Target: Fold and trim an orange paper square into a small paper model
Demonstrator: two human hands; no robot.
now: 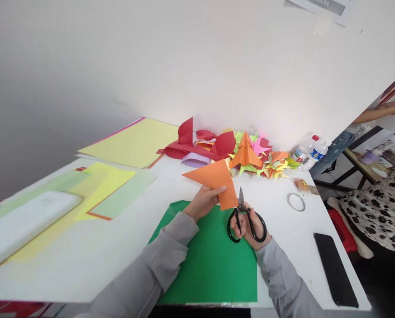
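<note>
My left hand [204,201] pinches a folded orange paper [215,179], held up above the table. Its lower right corner meets the blades of black-handled scissors [242,212]. My right hand [250,225] grips the scissors, fingers through both handle loops. Under both hands lies a green sheet [210,265] on the white table [85,251].
A heap of folded coloured paper shapes [250,157] and red scraps [197,143] lies at the back by the wall. Yellow and light green sheets [111,185] are on the left, a tape roll [296,202], a black phone [335,267] and a plastic bottle [308,152] on the right. Another person sits at the right edge.
</note>
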